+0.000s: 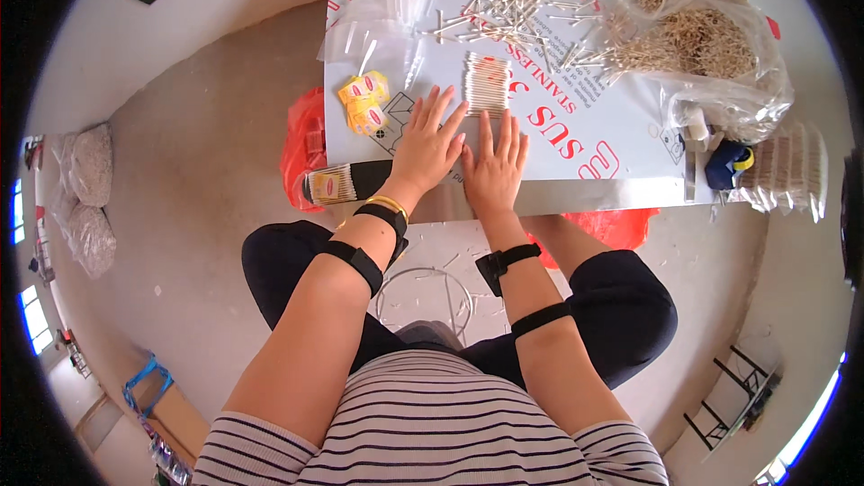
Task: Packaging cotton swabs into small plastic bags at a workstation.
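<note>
Presently, the row of cotton swabs [487, 83] lies on the table [576, 191], just beyond the hands. The left hand [429, 148] and right hand [495, 171] are flat, fingers extended, gripping nothing; whether the right fingertips touch the row is hard to confirm. In my judgement, light, even pressure along the ends best keeps the sticks parallel. A clear bag [738, 117] at right contains loose sticks [711, 40]; a packet [331, 185] near the left wrist contains aligned swabs.
</note>
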The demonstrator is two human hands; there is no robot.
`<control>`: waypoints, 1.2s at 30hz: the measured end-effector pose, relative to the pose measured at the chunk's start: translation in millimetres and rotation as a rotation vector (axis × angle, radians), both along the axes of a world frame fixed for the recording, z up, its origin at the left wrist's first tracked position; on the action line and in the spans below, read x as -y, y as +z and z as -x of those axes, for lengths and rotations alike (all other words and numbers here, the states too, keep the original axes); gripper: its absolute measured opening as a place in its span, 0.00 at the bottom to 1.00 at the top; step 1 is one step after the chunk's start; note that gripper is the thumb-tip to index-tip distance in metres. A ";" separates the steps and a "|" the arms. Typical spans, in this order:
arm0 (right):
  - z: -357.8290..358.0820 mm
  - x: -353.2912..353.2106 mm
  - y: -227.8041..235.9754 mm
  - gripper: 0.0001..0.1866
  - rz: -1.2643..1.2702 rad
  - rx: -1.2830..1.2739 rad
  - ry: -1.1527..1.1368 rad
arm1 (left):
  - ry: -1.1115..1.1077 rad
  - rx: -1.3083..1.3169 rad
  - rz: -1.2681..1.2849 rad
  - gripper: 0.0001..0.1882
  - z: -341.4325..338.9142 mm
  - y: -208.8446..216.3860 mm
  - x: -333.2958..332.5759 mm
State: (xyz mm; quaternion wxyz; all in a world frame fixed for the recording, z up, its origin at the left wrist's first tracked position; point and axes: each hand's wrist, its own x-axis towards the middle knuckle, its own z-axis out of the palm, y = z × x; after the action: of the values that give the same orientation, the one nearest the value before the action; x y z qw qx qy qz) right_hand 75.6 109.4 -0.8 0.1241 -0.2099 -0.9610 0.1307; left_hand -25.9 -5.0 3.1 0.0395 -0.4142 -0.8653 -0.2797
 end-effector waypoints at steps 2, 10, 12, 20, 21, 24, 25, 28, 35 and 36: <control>1.4 0.5 0.8 0.34 0.003 0.008 0.003 | 0.005 -0.003 0.011 0.27 1.2 0.0 0.5; 10.1 -6.3 7.6 0.30 0.104 -0.096 0.019 | 0.005 -0.024 0.045 0.24 3.0 0.9 1.9; 15.0 -9.7 10.3 0.30 0.109 -0.090 0.034 | 0.008 -0.020 0.054 0.25 2.5 0.2 2.6; 17.4 -17.3 4.9 0.27 0.092 -0.044 0.068 | 0.020 -0.029 0.025 0.23 2.3 1.3 0.1; 17.2 -17.1 4.5 0.27 0.099 -0.048 0.069 | 0.021 -0.032 0.023 0.23 2.4 1.4 0.5; 18.1 -16.6 5.3 0.27 0.109 -0.065 0.069 | 0.023 -0.031 0.021 0.23 2.9 -0.1 1.4; 18.7 -17.0 6.4 0.27 0.111 -0.080 0.068 | 0.022 -0.029 0.023 0.23 3.2 -0.4 1.2; 24.8 -20.3 8.9 0.26 0.099 -0.104 0.072 | 0.023 -0.019 0.030 0.24 3.1 -0.9 1.4; 30.1 -23.5 7.0 0.25 0.076 -0.080 0.075 | 0.027 -0.027 0.011 0.24 3.5 -2.1 0.3; 29.3 -23.2 6.8 0.25 0.080 -0.085 0.075 | 0.026 -0.028 0.015 0.25 3.5 -2.1 0.5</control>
State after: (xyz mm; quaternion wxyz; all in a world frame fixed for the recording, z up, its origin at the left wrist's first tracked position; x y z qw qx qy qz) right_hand 46.3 132.6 6.0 0.1515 -0.1730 -0.9559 0.1824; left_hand -29.4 -5.5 1.0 0.0522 -0.4069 -0.8720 -0.2670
